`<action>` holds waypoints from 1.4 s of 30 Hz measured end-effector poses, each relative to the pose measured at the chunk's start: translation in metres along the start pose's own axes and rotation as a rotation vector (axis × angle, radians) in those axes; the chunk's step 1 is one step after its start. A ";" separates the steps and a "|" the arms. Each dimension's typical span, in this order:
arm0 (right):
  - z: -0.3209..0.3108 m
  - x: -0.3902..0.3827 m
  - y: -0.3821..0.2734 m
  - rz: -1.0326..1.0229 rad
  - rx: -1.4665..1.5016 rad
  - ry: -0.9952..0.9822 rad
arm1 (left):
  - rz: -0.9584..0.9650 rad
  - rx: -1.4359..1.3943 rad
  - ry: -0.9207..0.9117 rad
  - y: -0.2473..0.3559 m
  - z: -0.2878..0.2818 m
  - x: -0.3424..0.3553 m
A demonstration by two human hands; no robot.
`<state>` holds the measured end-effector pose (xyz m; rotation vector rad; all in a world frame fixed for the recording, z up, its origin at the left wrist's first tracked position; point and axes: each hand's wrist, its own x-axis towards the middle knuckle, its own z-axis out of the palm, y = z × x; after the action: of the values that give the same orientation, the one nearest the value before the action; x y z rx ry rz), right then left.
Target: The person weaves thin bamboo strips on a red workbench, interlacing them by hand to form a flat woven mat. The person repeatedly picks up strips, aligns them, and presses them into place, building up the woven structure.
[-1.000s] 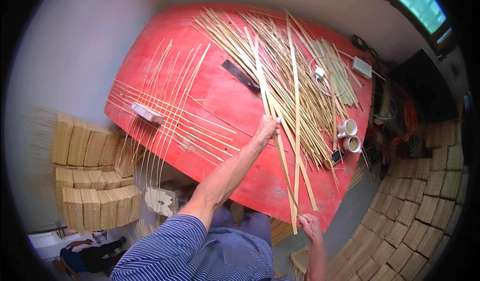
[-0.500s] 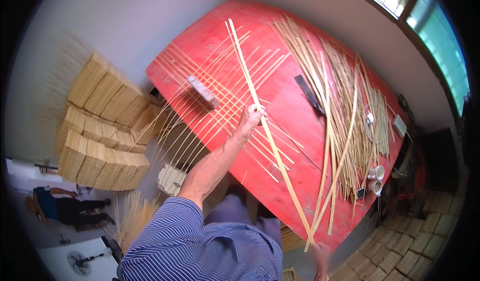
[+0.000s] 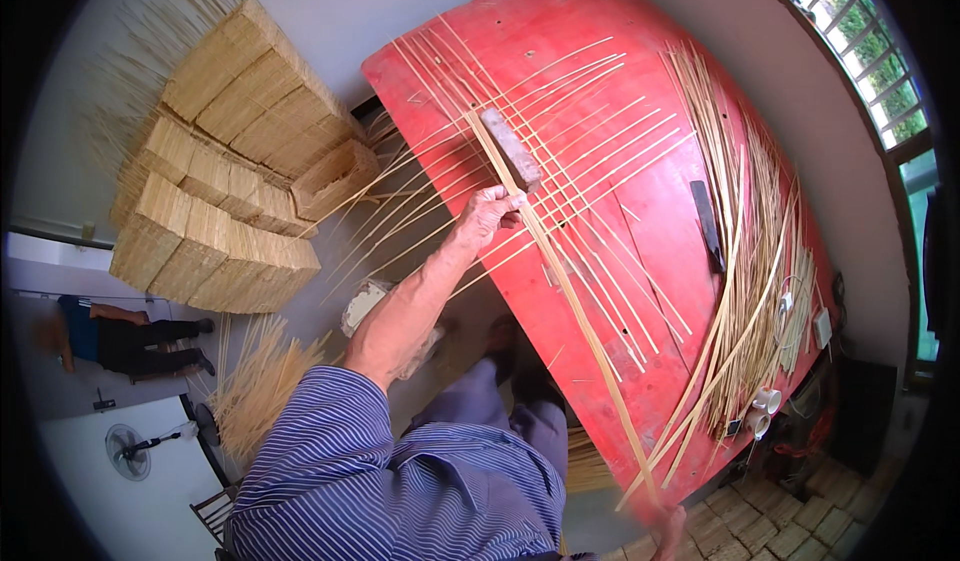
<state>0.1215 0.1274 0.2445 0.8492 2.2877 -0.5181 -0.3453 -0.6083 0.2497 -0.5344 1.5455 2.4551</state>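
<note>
My left hand (image 3: 493,211) is closed around long, pale bamboo strips (image 3: 578,303), which slant over the red table (image 3: 590,16). At their near end, by the table's corner, is my right hand (image 3: 668,529); its fingers are smeared by motion, so its grip is unclear. Beyond my left hand, thin strips cross in an open woven lattice (image 3: 565,179), some of them jutting past the table's left edge. A worn rectangular block (image 3: 508,146) rests on the lattice, close beside the upper part of the held strips.
Loose bamboo strips (image 3: 755,251) lie heaped along the table's right side, near a dark flat blade-like tool (image 3: 706,223) and white cups (image 3: 767,401). Stacked woven bundles (image 3: 215,246) stand at left. A person (image 3: 130,336) and a fan (image 3: 128,452) are farther off.
The view has shifted, so the table appears farther right. The held strips have come down and nearer to the block, their far end now beside it. Both hands stay along them.
</note>
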 end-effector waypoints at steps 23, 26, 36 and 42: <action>0.114 0.021 -0.545 -0.636 0.456 -0.667 | -0.378 -0.013 0.115 -0.159 0.041 -0.136; 0.138 0.029 -0.561 -0.577 0.489 -0.735 | -0.414 0.005 0.115 -0.157 0.013 -0.124; 0.216 0.081 -0.559 -0.220 0.254 -0.905 | 0.060 1.149 0.382 -0.159 -0.152 -0.071; 0.258 0.090 -0.560 -0.134 0.231 -0.980 | 0.020 1.469 0.122 -0.159 -0.190 -0.034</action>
<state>-0.2062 -0.3743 0.0742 0.3856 1.3916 -1.0047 -0.2210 -0.7084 0.0571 -0.3171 2.7155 0.7297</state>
